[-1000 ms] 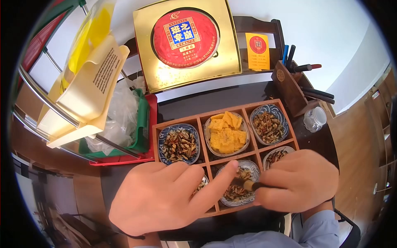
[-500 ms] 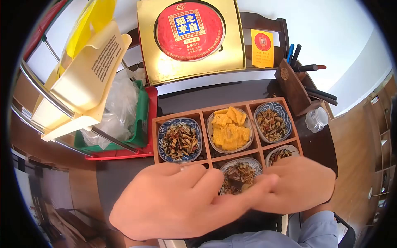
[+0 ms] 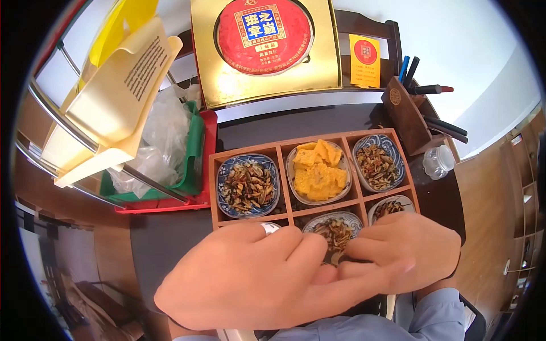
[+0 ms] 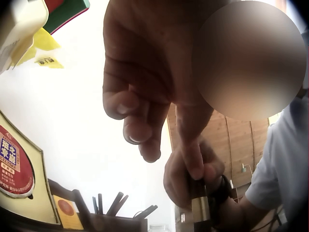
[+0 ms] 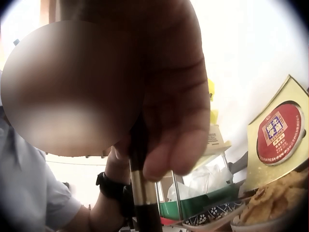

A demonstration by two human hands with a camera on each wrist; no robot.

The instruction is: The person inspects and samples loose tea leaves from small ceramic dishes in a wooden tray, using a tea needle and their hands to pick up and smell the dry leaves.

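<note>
My right hand [image 3: 406, 250] grips a dark, round-handled tool with a gold band [image 5: 144, 188], like a small brush; its lower end is hidden in the head view. My left hand [image 3: 244, 278] lies alongside, its index finger stretched across to the right hand and its other fingers loosely bent. In the left wrist view that fingertip [image 4: 195, 166] is right at the handle's upper part. Both hands are over the front middle bowl [image 3: 359, 220], which has dried shredded bits [image 3: 335, 234] in it and sits in a divided wooden box [image 3: 287, 196].
Other bowls hold similar dried bits [image 3: 247, 184] and orange crisps [image 3: 319, 176]. Behind stands a gold box [image 3: 227, 91] with a red disc. Left are a metal-framed rack [image 3: 42, 108] and a green basket [image 3: 196, 153]; right, a wooden pen holder [image 3: 405, 122] and a glass jar [image 3: 438, 162].
My left hand has moved right, its index finger passing from over the bowl to across the right hand. The tool, visible earlier over the bowl, is now mostly covered. The head view has tilted down slightly.
</note>
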